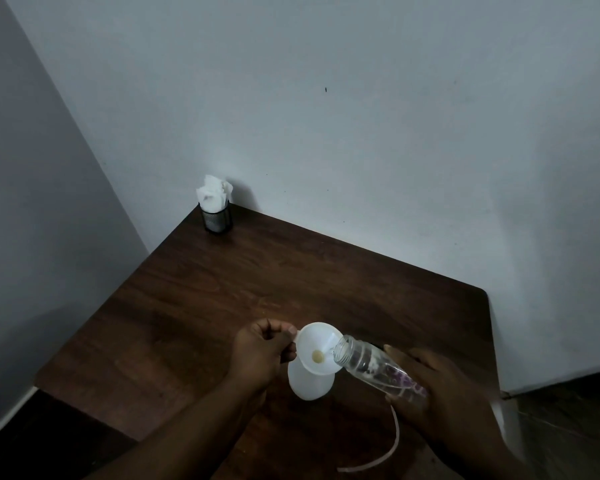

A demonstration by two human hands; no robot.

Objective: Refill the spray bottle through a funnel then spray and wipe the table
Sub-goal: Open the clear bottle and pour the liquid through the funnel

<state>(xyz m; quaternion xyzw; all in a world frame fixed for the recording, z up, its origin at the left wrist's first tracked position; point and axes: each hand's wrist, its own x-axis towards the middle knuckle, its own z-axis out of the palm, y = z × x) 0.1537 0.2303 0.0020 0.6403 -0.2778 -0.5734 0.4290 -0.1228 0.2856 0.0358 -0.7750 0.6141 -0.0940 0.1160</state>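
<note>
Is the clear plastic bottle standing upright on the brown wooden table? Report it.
No: the right hand holds the clear plastic bottle tilted, its open mouth at the white plastic funnel rim.

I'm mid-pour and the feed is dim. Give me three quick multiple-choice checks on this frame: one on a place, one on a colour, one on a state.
1. Where does the mesh cup of tissues stand?
A) at the far left corner of the table
B) touching the funnel
C) on the floor

2. What colour is the funnel?
A) red
B) white
C) black

3. How is the clear bottle held?
A) upright and capped
B) lying flat on the table
C) tilted, with its open mouth over the funnel

Answers:
1 A: it stands where the two walls meet, well apart from both hands.
2 B: it is white, like the spray bottle under it.
3 C: the right hand grips it tilted, while the left hand pinches the funnel's tab.
</note>
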